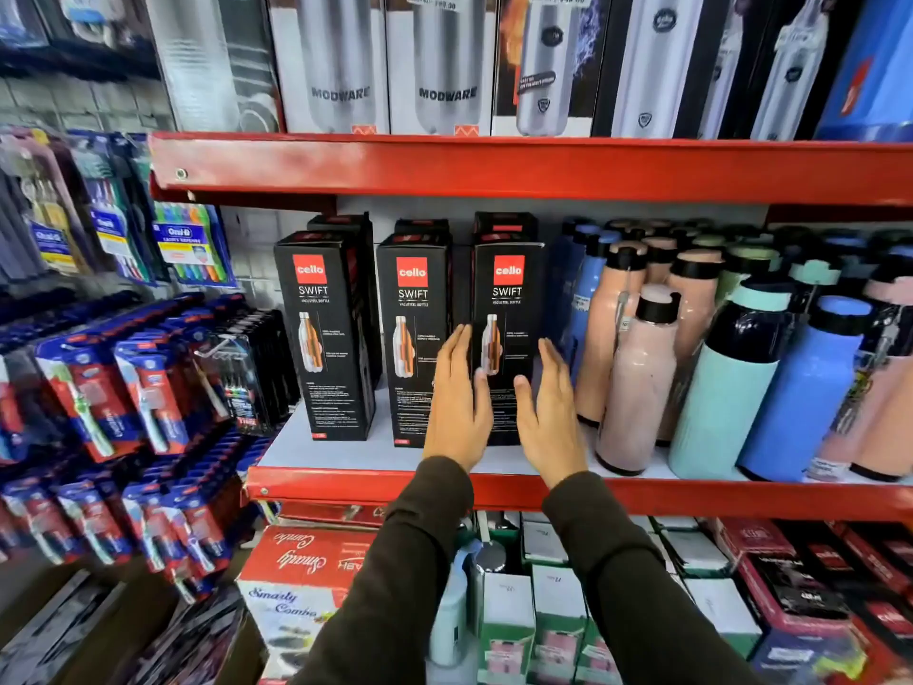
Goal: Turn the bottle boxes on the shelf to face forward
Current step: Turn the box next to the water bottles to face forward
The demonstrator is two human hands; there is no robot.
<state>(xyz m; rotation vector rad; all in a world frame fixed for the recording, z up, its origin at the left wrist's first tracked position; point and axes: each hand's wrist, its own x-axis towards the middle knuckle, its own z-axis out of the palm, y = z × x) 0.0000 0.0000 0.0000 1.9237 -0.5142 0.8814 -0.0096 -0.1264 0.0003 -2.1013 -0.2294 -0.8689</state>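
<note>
Three tall, square-edged black cardboard boxes stand upright in a row on the pale board of the red metal shelf (642, 496), printed fronts facing out, more of the same stacked behind them. The left box (331, 338) sits at about 10 o'clock from the hands, the middle box (415, 333) at 11 o'clock, and the right box (511, 309) at 12 o'clock, directly between the hands. The left hand (457, 402) is flat and open, fingers straight, palm laid near the right box's left edge and overlapping the middle box; its grip closes on nothing. The right hand (548, 412) is likewise open and slightly cupped beside the box's right edge, thumb in front of its face; contact cannot be told. At 2 o'clock stand smooth, rounded matte bottles (642, 378) in pink, mint and blue with dark caps.
</note>
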